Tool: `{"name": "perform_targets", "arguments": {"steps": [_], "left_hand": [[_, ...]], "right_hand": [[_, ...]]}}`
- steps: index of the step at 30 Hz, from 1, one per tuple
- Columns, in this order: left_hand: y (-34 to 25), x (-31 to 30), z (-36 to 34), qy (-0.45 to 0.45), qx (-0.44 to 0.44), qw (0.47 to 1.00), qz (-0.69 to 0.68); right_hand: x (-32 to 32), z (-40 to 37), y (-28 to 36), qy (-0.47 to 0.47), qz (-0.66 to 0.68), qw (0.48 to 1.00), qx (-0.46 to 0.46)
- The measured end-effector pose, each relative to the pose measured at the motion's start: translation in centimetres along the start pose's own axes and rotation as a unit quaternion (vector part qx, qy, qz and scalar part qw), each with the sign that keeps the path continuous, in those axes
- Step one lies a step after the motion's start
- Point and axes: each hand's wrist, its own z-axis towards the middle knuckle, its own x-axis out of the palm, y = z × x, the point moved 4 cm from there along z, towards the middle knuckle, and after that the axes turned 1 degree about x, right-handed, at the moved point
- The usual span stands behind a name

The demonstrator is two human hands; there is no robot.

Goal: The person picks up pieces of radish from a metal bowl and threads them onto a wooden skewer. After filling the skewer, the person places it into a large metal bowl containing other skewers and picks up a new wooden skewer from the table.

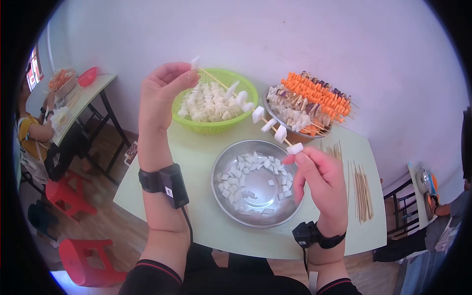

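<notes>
Left hand (160, 98) and right hand (319, 179) pinch a skewer (244, 100) (white chunks) over green table (196, 152) — red stools (91, 263).

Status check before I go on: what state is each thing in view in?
left hand: pinched on the skewer's upper end
right hand: pinched on its lower end
skewer: held tilted over the table, white pieces threaded
green basket: heaped with white pieces
metal bowl: partly filled with white pieces
tray: piled with loaded skewers
loose sticks: bare, lying on the table
</notes>
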Motion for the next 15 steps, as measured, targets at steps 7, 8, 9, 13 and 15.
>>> {"name": "perform_targets", "arguments": {"steps": [7,8,9,13,15], "left_hand": [[-0.2,0.0,-0.1,-0.018,0.012,1.0,0.013],[-0.1,0.1,-0.1,-0.017,0.012,1.0,0.013],[-0.2,0.1,-0.1,-0.021,0.019,0.999,0.021],[-0.4,-0.1,-0.2,-0.028,0.029,0.999,0.036],[-0.5,0.0,-0.2,-0.025,0.03,0.999,0.036]], "right_hand": [[1.2,0.2,-0.6,0.077,0.148,0.985,0.051],[1.3,0.3,-0.5,0.051,0.088,0.994,0.032],[1.8,0.2,-0.6,0.049,0.088,0.994,0.032],[2.0,0.2,-0.4,-0.021,-0.069,0.995,-0.07],[1.6,0.3,-0.3,-0.025,-0.087,0.993,-0.08]]}}
